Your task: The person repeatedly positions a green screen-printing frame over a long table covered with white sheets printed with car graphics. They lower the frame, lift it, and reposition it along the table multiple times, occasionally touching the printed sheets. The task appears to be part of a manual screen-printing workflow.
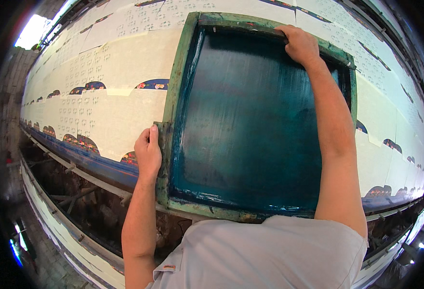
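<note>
A large screen-printing frame (177, 91) of worn green-painted wood lies over printed sheets in front of me. Its mesh (250, 125) is coated with dark teal ink, streaked lengthwise. On the near left, my left hand (148, 150) is closed on a wooden block at the frame's side, thumb on top. My right arm reaches across the mesh. At the far end, my right hand (301, 44) is closed over a dark bar, apparently a squeegee (250, 28), lying along the inside of the far rail. Some of the right fingers are hidden from view.
Pale sheets (111, 115) with small printed motifs and dark blue patterned arcs cover the long table on both sides. A metal rail (86, 182) runs along its near edge, above a dark gap. Another pale edge (67, 233) lies at lower left.
</note>
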### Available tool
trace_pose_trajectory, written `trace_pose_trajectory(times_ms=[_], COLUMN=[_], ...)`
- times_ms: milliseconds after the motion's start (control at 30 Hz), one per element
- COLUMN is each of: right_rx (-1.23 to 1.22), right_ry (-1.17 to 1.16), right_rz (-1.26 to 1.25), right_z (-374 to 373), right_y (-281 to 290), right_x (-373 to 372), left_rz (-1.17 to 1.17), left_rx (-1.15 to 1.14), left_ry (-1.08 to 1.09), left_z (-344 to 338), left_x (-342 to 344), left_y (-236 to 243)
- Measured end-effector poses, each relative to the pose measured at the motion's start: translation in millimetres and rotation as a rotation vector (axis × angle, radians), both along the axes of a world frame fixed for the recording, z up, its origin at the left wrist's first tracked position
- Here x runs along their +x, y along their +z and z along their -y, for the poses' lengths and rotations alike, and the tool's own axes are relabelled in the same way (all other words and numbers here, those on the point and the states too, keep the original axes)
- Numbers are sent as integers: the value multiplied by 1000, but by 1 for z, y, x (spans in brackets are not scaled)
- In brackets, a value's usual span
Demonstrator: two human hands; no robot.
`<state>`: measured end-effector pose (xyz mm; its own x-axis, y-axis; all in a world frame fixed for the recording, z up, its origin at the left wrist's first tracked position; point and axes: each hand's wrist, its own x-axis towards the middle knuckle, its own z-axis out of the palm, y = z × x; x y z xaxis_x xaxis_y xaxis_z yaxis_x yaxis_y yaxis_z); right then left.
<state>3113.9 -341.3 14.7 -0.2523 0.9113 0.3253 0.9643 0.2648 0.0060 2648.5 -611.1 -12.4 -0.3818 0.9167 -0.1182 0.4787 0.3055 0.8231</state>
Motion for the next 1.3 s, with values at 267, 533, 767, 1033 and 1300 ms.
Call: trace_pose_trajectory(times_ms=[267, 533, 767, 1033, 1300], right_rx=[-258, -438, -528, -549, -433], right_ry=[1, 38, 34, 22, 58], right_rz=[28, -36, -55, -56, -64], right_z=[-4, 95, 233, 379, 476], right_y=[28, 44, 45, 38, 26], right_x=[-4, -26, -61, -90, -113], left_rz=[-37, -82, -44, -8, -155], left_rx=[29, 46, 85, 88, 43], left_ry=[12, -70, -107, -130, -197], left_z=[0, -3, -6, -4, -23], left_x=[-2, -11, -15, -12, -23], left_y=[-5, -10, -13, -10, -24])
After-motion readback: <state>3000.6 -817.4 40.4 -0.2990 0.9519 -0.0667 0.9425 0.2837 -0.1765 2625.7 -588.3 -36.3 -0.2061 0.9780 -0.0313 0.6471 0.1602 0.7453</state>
